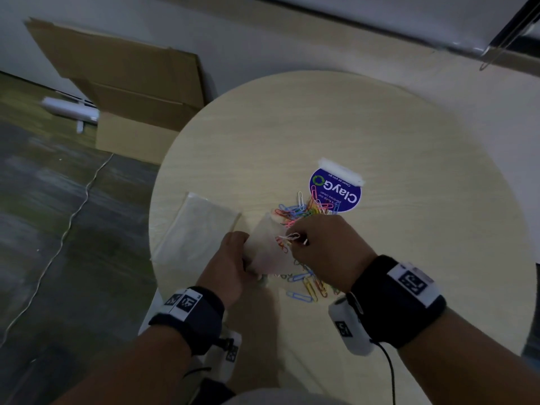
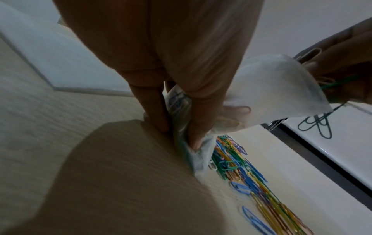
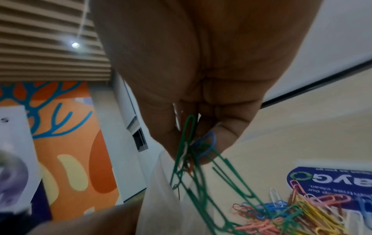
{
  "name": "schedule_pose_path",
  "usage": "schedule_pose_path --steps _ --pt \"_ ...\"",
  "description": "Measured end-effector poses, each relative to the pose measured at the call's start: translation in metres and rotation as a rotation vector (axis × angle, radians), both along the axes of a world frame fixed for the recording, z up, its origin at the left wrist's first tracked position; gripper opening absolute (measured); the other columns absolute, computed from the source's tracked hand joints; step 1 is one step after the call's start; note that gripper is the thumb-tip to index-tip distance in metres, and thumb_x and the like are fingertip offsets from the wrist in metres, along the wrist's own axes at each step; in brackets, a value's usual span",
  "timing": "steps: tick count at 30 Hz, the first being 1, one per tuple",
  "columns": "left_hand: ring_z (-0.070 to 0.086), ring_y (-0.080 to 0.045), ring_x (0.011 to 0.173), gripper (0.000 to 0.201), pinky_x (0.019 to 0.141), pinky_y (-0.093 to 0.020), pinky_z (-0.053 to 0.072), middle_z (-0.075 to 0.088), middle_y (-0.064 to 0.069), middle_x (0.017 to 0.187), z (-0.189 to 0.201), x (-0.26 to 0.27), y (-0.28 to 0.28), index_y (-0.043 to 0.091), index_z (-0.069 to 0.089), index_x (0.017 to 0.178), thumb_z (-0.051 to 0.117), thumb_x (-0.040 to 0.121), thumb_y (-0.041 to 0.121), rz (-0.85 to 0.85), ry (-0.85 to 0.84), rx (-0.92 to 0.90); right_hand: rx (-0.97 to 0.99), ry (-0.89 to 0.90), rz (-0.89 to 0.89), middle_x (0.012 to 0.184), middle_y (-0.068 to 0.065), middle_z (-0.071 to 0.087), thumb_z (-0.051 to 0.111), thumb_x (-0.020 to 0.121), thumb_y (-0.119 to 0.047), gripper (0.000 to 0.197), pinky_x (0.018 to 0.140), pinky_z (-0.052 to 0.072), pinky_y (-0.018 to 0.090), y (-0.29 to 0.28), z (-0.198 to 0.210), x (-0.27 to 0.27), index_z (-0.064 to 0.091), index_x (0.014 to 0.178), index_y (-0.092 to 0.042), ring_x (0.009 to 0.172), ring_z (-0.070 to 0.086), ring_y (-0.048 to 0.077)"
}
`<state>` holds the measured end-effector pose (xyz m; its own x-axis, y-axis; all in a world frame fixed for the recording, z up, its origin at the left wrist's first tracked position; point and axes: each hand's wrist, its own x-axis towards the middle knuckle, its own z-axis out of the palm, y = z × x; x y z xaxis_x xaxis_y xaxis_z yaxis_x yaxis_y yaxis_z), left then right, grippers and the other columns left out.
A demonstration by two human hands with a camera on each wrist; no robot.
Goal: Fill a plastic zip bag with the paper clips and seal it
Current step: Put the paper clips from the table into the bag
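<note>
My left hand grips the lower part of a clear plastic zip bag, holding it up off the round table with its mouth toward the right; in the left wrist view my left hand's fingers bunch the zip bag. My right hand pinches a small bunch of paper clips at the bag's mouth; the right wrist view shows green and blue paper clips hanging from its fingertips. A pile of coloured paper clips lies beyond the bag, and more clips lie near my right wrist.
A stack of spare clear bags lies on the left of the pale round table. A blue round sticker is stuck near the pile. Cardboard boxes and a cable are on the floor at left.
</note>
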<state>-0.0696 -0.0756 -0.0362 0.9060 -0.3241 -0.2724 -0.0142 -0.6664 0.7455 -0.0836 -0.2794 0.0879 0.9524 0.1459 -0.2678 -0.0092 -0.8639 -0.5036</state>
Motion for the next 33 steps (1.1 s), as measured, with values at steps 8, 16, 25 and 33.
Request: schedule_pose_path --steps 8,16,25,33 --pt "0.052 -0.018 0.085 0.055 0.072 -0.026 0.037 0.045 0.0 0.104 0.002 0.0 0.0 0.022 0.05 0.105 0.085 0.064 0.011 0.014 0.013 0.005 0.169 -0.102 -0.131 0.097 -0.006 0.074 0.068 0.079 -0.014 0.03 0.08 0.044 0.015 -0.004 0.007 -0.002 0.072 0.108 -0.022 0.089 0.066 0.006" --pt "0.056 -0.023 0.098 0.063 0.084 -0.039 0.05 0.046 -0.002 0.117 0.006 0.0 0.002 0.028 0.041 0.113 0.084 0.07 0.012 -0.006 0.038 0.019 -0.052 0.106 -0.279 0.078 -0.007 0.059 0.072 0.066 -0.045 0.024 0.069 0.047 0.032 -0.059 -0.053 -0.071 0.06 0.08 -0.029 0.072 0.057 0.015" --pt "0.056 -0.023 0.091 0.062 0.077 -0.035 0.047 0.048 -0.005 0.114 0.002 0.001 0.009 0.025 0.041 0.11 0.085 0.069 0.008 0.02 -0.016 0.056 0.042 0.166 0.215 0.094 0.006 0.068 0.056 0.079 -0.02 0.011 0.076 0.051 0.031 -0.006 -0.109 -0.108 0.067 0.082 -0.019 0.087 0.064 0.028" --pt "0.058 0.003 0.091 0.059 0.072 -0.023 0.049 0.057 0.007 0.104 -0.003 -0.006 0.025 0.021 0.049 0.114 0.086 0.071 0.005 0.07 0.046 -0.02 0.087 -0.087 -0.369 0.088 0.007 0.063 0.068 0.072 -0.017 0.02 0.077 0.048 0.035 -0.055 -0.11 -0.076 0.068 0.092 -0.022 0.084 0.06 0.03"
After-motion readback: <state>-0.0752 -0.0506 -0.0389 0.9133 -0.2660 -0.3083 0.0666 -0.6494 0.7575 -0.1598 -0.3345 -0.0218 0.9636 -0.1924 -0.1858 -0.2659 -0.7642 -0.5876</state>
